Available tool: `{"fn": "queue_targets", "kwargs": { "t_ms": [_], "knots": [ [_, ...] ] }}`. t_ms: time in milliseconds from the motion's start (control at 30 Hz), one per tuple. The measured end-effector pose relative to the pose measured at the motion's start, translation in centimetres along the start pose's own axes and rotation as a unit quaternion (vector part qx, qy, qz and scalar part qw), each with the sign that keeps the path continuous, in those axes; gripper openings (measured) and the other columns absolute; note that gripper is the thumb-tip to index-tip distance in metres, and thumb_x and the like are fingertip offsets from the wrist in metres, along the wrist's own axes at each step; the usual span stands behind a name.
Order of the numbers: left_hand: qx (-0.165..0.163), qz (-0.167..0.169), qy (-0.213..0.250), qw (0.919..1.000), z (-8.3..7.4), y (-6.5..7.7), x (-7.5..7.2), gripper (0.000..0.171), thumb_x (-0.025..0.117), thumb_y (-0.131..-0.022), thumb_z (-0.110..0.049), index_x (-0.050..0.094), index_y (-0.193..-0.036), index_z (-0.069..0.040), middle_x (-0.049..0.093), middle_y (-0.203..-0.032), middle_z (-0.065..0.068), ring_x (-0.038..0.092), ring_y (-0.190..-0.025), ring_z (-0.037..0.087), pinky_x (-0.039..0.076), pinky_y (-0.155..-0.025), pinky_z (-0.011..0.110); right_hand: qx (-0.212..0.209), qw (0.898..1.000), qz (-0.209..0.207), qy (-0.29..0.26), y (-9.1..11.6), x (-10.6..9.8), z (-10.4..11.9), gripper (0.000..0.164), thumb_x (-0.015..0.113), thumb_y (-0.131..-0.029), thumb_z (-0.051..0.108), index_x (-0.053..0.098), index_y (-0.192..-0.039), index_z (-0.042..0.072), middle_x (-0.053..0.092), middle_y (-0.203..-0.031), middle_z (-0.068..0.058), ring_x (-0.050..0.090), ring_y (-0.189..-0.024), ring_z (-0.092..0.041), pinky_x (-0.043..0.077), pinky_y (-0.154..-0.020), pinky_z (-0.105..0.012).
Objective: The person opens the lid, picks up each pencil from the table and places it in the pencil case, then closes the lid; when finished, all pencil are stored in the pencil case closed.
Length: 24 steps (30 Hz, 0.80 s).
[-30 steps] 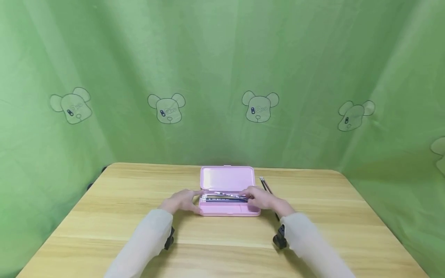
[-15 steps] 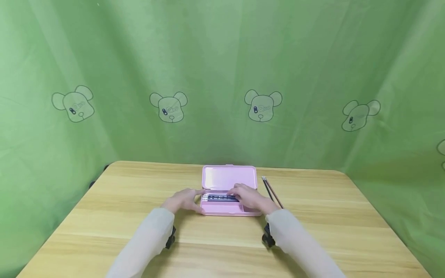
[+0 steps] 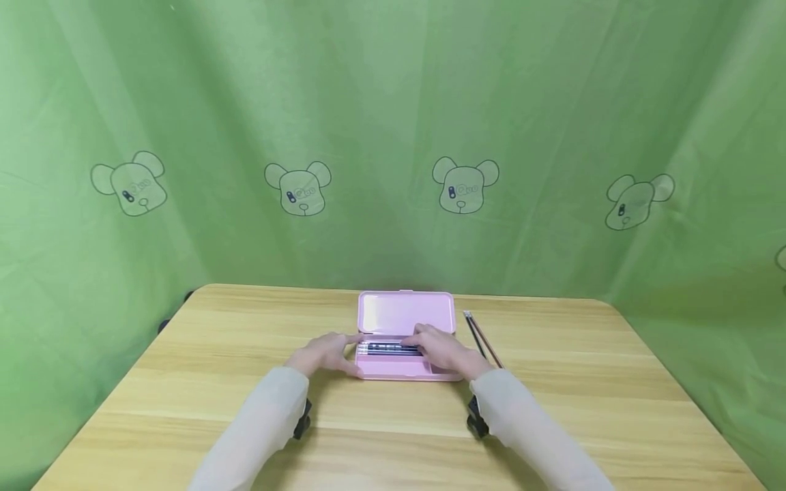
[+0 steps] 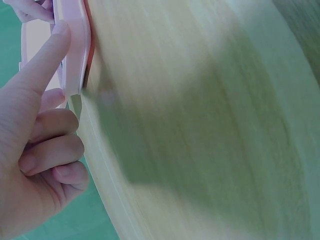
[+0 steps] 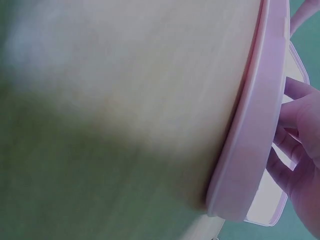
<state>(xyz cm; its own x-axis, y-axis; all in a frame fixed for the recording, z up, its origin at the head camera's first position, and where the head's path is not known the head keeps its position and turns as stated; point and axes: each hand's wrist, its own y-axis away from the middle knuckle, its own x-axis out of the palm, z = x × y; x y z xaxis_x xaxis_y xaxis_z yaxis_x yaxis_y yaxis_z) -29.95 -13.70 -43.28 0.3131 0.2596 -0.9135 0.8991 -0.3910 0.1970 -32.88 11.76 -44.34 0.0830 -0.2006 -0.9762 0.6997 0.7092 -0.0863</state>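
Observation:
A pink pencil case (image 3: pixel 393 369) stands with its lid raised at the back. Several dark pencils (image 3: pixel 385 349) with pale ends lie side by side in its rear compartment. My left hand (image 3: pixel 321 353) grips the case's left end, thumb at the front corner and index finger at the back; in the left wrist view its other fingers are curled. My right hand (image 3: pixel 439 348) reaches into the case from the right, fingers over the pencils. In the right wrist view the right hand's fingers (image 5: pixel 295 117) are spread behind the case's front wall, which hides their tips.
Two more pencils (image 3: pixel 483 339), one dark and one brownish, lie on the wooden table (image 3: pixel 565 382) right of the case, pale ends almost meeting. Beyond the table's back edge hangs a green curtain (image 3: pixel 381 239) with printed bear heads.
My right hand has moved left, further over the case, then stayed there. The pencil lying askew on top a second ago now shows in line with the others. My left hand keeps its grip.

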Motion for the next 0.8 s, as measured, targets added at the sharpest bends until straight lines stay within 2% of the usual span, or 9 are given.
{"fn": "queue_targets", "kwargs": {
  "t_ms": [300, 567, 667, 700, 800],
  "knots": [
    [-0.003, -0.004, 0.003, 1.0, 0.0, 0.1, 0.0, 0.087, 0.076, -0.065, -0.049, 0.039, -0.139, -0.022, 0.046, -0.133, 0.022, 0.049, -0.117, 0.035, 0.047, -0.089, 0.045, -0.006, 0.995, -0.065, -0.079, 0.8, -0.4, -1.4, 0.028, 0.054, -0.084, -0.005, 0.066, -0.108, 0.003, 0.057, -0.084, -0.005, 0.053, -0.079, -0.014, 0.05, -0.079, -0.033],
    [-0.002, -0.001, 0.007, 1.0, 0.0, 0.0, -0.2, 0.088, 0.076, -0.065, -0.048, 0.039, -0.139, -0.023, 0.045, -0.134, 0.022, 0.048, -0.118, 0.036, 0.045, -0.092, 0.046, 0.023, 0.987, -0.101, -0.125, 2.9, -1.9, -3.4, 0.024, 0.056, -0.084, -0.005, 0.064, -0.106, -0.002, 0.059, -0.088, -0.01, 0.055, -0.082, -0.02, 0.049, -0.076, -0.036],
    [0.001, -0.001, 0.007, 1.0, 0.0, 0.0, 0.0, 0.087, 0.076, -0.065, -0.048, 0.039, -0.139, -0.023, 0.045, -0.134, 0.023, 0.048, -0.118, 0.036, 0.045, -0.092, 0.047, 0.041, 0.984, -0.108, -0.133, 3.9, -2.2, -4.3, 0.024, 0.056, -0.084, -0.004, 0.064, -0.106, -0.002, 0.06, -0.089, -0.011, 0.056, -0.083, -0.024, 0.049, -0.077, -0.04],
    [0.002, -0.001, 0.008, 1.0, 0.0, 0.0, 0.0, 0.087, 0.076, -0.065, -0.048, 0.039, -0.139, -0.022, 0.045, -0.133, 0.023, 0.048, -0.118, 0.036, 0.045, -0.092, 0.047, 0.048, 0.983, -0.106, -0.139, 4.3, -2.2, -4.5, 0.024, 0.056, -0.084, -0.003, 0.063, -0.107, -0.002, 0.06, -0.089, -0.011, 0.057, -0.089, -0.028, 0.048, -0.081, -0.043],
    [0.004, -0.001, 0.012, 0.9999, 0.0, 0.1, 0.2, 0.088, 0.076, -0.065, -0.048, 0.039, -0.139, -0.022, 0.045, -0.133, 0.023, 0.048, -0.118, 0.037, 0.044, -0.093, 0.047, 0.052, 0.98, -0.105, -0.16, 5.4, -2.5, -5.4, 0.026, 0.054, -0.085, -0.001, 0.062, -0.11, -0.003, 0.059, -0.086, -0.009, 0.056, -0.086, -0.03, 0.048, -0.077, -0.045]
  ]
}}
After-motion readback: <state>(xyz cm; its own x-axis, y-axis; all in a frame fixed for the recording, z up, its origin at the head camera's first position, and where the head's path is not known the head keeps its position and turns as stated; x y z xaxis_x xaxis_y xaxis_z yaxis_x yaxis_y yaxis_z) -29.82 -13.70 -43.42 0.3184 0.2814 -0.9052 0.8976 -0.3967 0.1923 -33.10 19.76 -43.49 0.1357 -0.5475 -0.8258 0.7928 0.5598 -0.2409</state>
